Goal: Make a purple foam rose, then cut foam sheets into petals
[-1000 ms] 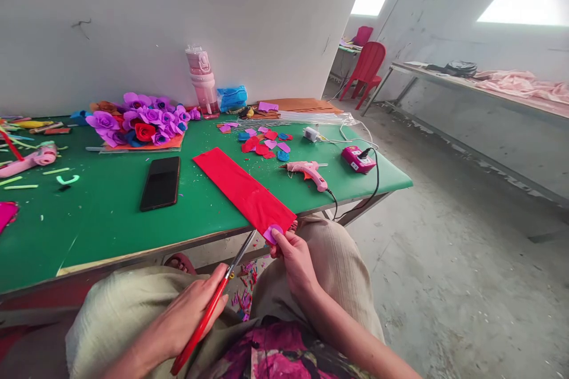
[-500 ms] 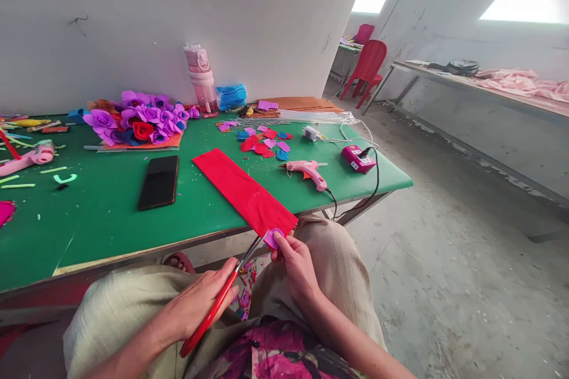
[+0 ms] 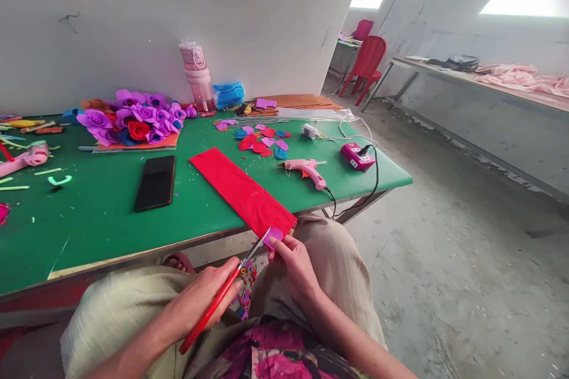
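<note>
My left hand (image 3: 208,291) is closed around the red handles of a pair of scissors (image 3: 205,318). The blades point up and to the right, and their tip meets the edge of a small rounded purple paper piece (image 3: 274,235). Thumb and fingers of my right hand (image 3: 293,262) pinch that piece against the near end of a long red paper strip (image 3: 240,186). The strip lies slanted across the green table, its near end overhanging the front edge. My right fingertips are partly hidden behind the paper.
On the green table (image 3: 102,198) lie a phone (image 3: 155,183), a pink glue gun (image 3: 306,169), cut paper petals (image 3: 258,141), a pink power block (image 3: 357,157) with cables and a bunch of paper flowers (image 3: 141,118). A pink bottle (image 3: 198,80) stands behind. Scraps litter the floor.
The scissor blades have come closer together at the edge of the purple piece. Both hands stay nearly in place, and the view has shifted slightly.
</note>
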A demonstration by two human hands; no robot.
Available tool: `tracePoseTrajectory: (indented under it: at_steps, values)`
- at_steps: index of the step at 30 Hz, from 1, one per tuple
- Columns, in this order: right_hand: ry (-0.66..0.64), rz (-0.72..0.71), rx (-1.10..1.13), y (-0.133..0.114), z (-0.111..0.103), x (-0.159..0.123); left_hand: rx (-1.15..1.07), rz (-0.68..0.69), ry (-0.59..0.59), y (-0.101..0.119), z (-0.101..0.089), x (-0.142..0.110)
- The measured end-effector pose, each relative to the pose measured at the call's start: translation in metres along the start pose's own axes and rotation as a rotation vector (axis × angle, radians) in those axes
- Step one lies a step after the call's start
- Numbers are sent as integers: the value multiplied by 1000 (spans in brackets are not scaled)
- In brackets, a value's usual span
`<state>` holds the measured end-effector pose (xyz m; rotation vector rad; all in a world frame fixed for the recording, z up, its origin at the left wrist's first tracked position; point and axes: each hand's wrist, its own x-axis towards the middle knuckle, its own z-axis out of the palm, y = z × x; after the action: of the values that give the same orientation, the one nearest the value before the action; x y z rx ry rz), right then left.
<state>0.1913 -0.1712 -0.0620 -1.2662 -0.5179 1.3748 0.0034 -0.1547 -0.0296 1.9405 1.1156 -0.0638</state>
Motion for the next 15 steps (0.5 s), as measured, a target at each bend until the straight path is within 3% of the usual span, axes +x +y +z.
tracePoseTrajectory:
  at_steps: [5,15]
  values:
    - [14,-12,-8,-1,1,1,-117,-97,-91,5,-9,-4]
    - [31,11,58,2,3,0,86,38,56,3,-4,-4]
